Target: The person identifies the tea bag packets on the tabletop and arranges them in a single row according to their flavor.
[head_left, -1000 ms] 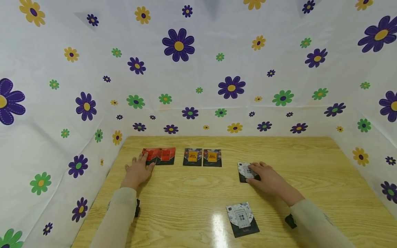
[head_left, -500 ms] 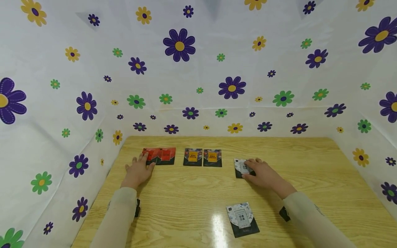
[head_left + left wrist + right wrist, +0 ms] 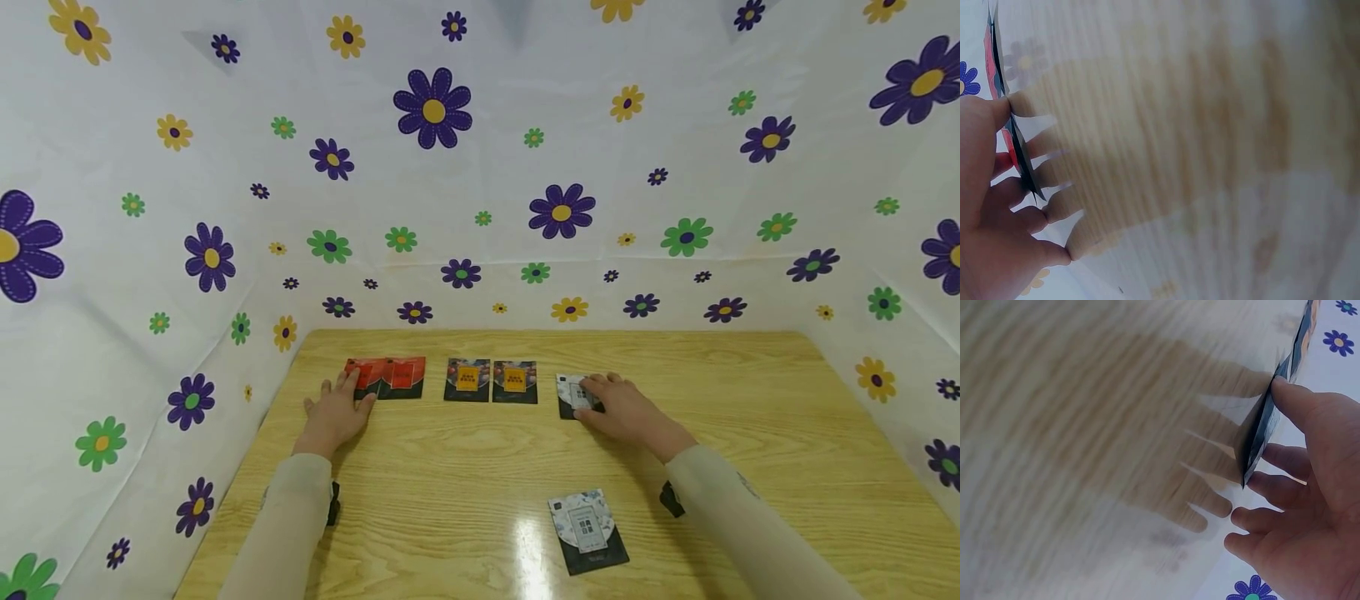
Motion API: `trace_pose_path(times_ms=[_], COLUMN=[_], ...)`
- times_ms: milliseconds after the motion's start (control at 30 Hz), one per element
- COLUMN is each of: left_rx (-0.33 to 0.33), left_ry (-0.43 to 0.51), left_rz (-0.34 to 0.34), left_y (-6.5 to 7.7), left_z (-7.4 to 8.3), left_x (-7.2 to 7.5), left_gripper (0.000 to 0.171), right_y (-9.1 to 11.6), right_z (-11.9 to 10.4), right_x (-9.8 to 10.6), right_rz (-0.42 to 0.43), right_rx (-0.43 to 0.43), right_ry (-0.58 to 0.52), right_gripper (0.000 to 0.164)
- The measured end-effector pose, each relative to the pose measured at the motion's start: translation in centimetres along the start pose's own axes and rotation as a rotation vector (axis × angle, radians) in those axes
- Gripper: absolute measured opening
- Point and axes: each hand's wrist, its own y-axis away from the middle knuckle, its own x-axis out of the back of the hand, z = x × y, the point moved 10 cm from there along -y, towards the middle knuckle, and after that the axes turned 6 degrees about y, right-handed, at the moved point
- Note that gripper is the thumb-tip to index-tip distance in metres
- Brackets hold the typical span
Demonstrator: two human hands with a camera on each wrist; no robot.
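Observation:
My left hand (image 3: 334,417) rests at the left of two red-and-black sachets (image 3: 402,377) lying side by side. Its spread fingertips lie over the left sachet, with the thumb at its lower edge, also in the left wrist view. My right hand (image 3: 627,412) presses a white-and-black sachet (image 3: 567,403) flat on the table. Thumb and fingertips sit on its right part and cover that side. In the right wrist view, the hand's thumb touches the dark sachet edge (image 3: 1263,428). A second white-and-black sachet (image 3: 587,532) lies slightly turned near the front.
Two dark sachets with yellow labels, a left one (image 3: 467,380) and a right one (image 3: 515,382), lie between the red pair and my right hand. Everything is on a glossy wooden table (image 3: 450,467). A flower-printed white cloth (image 3: 495,175) walls the back and sides.
My right hand has slid the white-and-black sachet left and away from me, up to the row beside the yellow-labelled ones. The left hand stays where it was.

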Motion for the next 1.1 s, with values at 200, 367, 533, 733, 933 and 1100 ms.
trace_pose_path(times_ms=[200, 367, 533, 733, 933, 1100], left_rx=[0.004, 0.001, -0.006, -0.012, -0.013, -0.010], left_ry=[-0.006, -0.002, -0.007, -0.005, -0.007, 0.000], left_rz=[-0.001, 0.007, 0.015, 0.021, 0.025, 0.024], left_y=[0.0, 0.0, 0.0, 0.2, 0.3, 0.2], left_z=[-0.1, 0.1, 0.2, 0.5, 0.5, 0.2], left_x=[-0.1, 0.0, 0.1, 0.2, 0.3, 0.2], left_gripper=[0.076, 0.075, 0.075, 0.074, 0.074, 0.075], right_y=[-0.8, -1.5, -2.0, -2.3, -2.4, -2.5], right_z=[-0.1, 0.1, 0.2, 0.1, 0.0, 0.0], right_x=[-0.1, -0.4, -0.4, -0.4, -0.2, -0.4], right_rz=[-0.016, -0.034, -0.047, -0.064, -0.056, -0.049], right_rx=[-0.008, -0.023, -0.028, -0.035, -0.027, -0.021], right_ry=[0.003, -0.001, 0.005, 0.019, 0.026, 0.023], right_gripper=[0.066, 0.067, 0.067, 0.066, 0.066, 0.066])
